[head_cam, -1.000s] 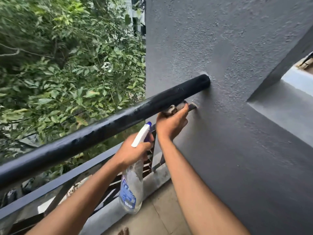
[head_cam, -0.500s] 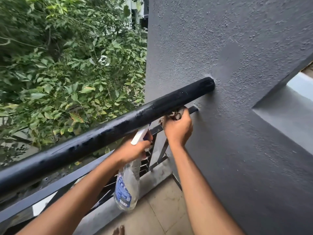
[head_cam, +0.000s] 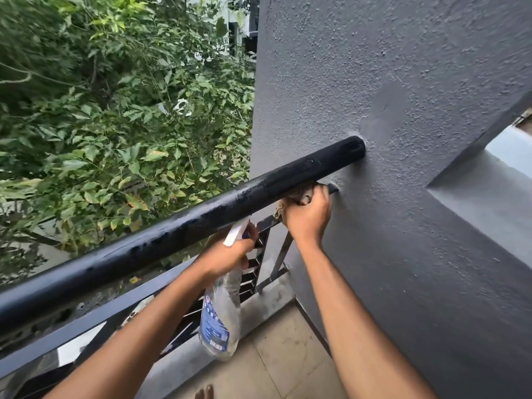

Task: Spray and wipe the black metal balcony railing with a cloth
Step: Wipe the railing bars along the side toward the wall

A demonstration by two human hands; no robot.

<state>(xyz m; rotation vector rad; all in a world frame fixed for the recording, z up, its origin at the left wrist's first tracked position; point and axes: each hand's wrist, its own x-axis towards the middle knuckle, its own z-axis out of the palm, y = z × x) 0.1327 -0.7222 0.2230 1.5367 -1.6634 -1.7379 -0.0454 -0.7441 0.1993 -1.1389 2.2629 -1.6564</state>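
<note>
wall [head_cam: 403, 82]: grey, rough render, filled the right side; top rail ran into it.
foliage [head_cam: 115, 110]: green leaves beyond the balcony, upper left.
railing [head_cam: 172, 234]: black round top rail ran diag. from lower left up to wall, patchy wet sheen on top; flat lower bar + slats beneath.
floor [head_cam: 288, 355]: beige tiles, btm centre.
spray bottle [head_cam: 220, 321]: clear w/ blue label, white nozzle, hung under the rail, approx. upright.
left hand [head_cam: 227, 254]: fingers wrapped round bottle neck, just below the top rail.
right hand [head_cam: 308, 217]: fingers clenched on cloth, under the rail's end, close to wall.
cloth [head_cam: 299, 194]: bunched, brownish, pressed vs. underside of rail by wall; mostly hidden by hand.
toes [head_cam: 205, 393]: bare, at btm edge.
</note>
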